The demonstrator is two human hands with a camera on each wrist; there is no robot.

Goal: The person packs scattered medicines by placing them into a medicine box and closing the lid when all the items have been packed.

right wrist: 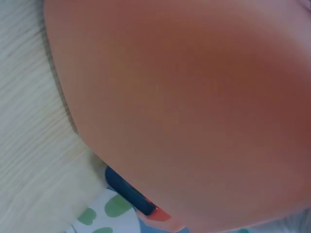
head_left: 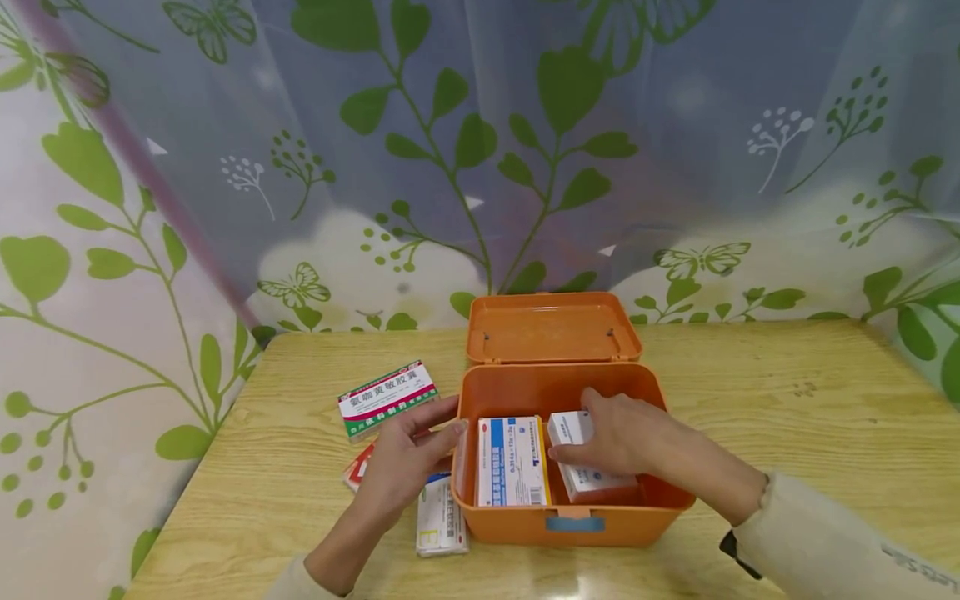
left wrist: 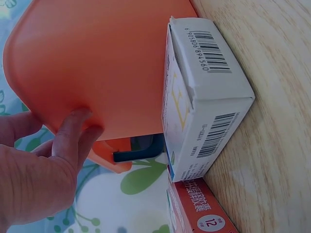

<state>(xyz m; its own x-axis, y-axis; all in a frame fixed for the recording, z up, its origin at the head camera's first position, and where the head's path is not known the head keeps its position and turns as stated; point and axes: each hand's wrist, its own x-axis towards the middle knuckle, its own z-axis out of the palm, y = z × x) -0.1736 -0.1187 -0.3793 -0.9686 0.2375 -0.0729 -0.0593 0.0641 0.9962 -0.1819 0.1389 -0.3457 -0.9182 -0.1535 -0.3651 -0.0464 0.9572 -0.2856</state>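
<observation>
An orange plastic storage box [head_left: 510,527] stands with its hinged lid [head_left: 555,329] thrown back. My left hand [head_left: 408,458] holds its left side, thumb at the rim and fingers against the outer wall, as the left wrist view also shows. Inside the box, my right hand [head_left: 618,433] grips a small white medicine box [head_left: 596,481] between thumb and fingers. To its left a white medicine box with a blue stripe [head_left: 510,462] stands within the orange box. The right wrist view is mostly filled by the orange box's outer wall [right wrist: 170,107], which hides the hand's grip.
Left of the orange box lie a green, white and red medicine box [head_left: 386,400], a red carton [left wrist: 201,206] partly covered by my left hand, and a white medicine box [head_left: 442,527]. A leaf-patterned curtain [head_left: 450,167] hangs behind the wooden table [head_left: 787,400].
</observation>
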